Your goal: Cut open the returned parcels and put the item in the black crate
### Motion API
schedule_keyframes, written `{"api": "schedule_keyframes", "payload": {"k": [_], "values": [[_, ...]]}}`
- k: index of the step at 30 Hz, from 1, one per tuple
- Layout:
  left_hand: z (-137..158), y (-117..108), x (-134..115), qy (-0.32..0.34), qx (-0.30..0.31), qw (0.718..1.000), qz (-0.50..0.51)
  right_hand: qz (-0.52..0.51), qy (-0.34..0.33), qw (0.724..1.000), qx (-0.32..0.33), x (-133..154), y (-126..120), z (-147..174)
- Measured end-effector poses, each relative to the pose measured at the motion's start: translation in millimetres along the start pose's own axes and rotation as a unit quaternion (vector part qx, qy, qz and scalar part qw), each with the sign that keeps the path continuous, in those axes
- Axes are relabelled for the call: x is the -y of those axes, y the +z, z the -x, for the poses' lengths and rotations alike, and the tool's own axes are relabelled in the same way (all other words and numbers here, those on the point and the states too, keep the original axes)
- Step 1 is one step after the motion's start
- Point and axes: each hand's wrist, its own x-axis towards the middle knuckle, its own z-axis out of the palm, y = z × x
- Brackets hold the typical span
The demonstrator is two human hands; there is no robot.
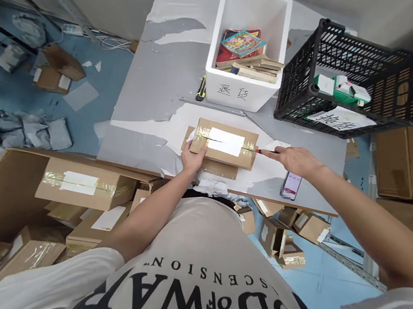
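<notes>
A small cardboard box (201, 148) with clear tape and a white label (232, 140) lies on the table, on top of another flat piece of cardboard (220, 169). My left hand (192, 158) grips its left front corner, thumb on top. In my right hand (295, 159) is a slim black and red box cutter (269, 154), its tip at the box's right end, by the taped seam. A dark slit line runs along the seam across part of the label. The blade itself is too small to make out.
Behind the box stand a white foam box (236, 88) holding books and a black plastic crate (349, 119) with small cartons. A yellow box cutter (201, 89) and a phone (291, 185) lie on the table (141, 97). Left of me, a large carton (0, 195) holds taped boxes.
</notes>
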Motion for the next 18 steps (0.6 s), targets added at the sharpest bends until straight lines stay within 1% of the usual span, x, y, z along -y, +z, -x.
{"api": "schedule_keyframes", "payload": {"k": [2,4,7,9,11,13,14,16,18], "values": [[1.0,-0.1,-2.1,0.009,-0.015,1.000,-0.018,0.000,0.002,1.000,-0.011,3.8,2.4,2.1],[1.2,-0.3,-3.2,0.014,-0.015,0.999,-0.025,-0.007,0.001,1.000,-0.025,5.2,4.2,4.4],[0.0,0.1,-1.9,0.021,-0.014,0.999,-0.030,-0.017,0.007,0.999,-0.046,-4.7,9.7,21.6],[-1.3,0.9,0.3,0.026,-0.014,0.999,-0.030,-0.020,0.036,0.997,-0.064,-17.6,18.1,43.4],[-2.6,2.1,2.5,0.029,-0.014,0.999,-0.026,-0.033,0.094,0.991,-0.095,-28.6,33.2,66.2],[-3.4,2.8,4.1,0.030,-0.014,0.999,-0.019,-0.067,0.182,0.971,-0.138,-31.0,56.5,80.2],[-3.8,2.9,4.6,0.031,-0.012,0.999,-0.013,-0.093,0.231,0.955,-0.159,-27.7,71.0,81.5],[-4.7,1.8,5.2,0.032,-0.002,0.999,-0.003,-0.156,0.327,0.912,-0.194,-13.2,103.4,72.1],[-6.0,-0.5,5.3,0.037,0.027,0.999,0.004,-0.224,0.402,0.864,-0.203,8.4,135.9,50.7]]}}
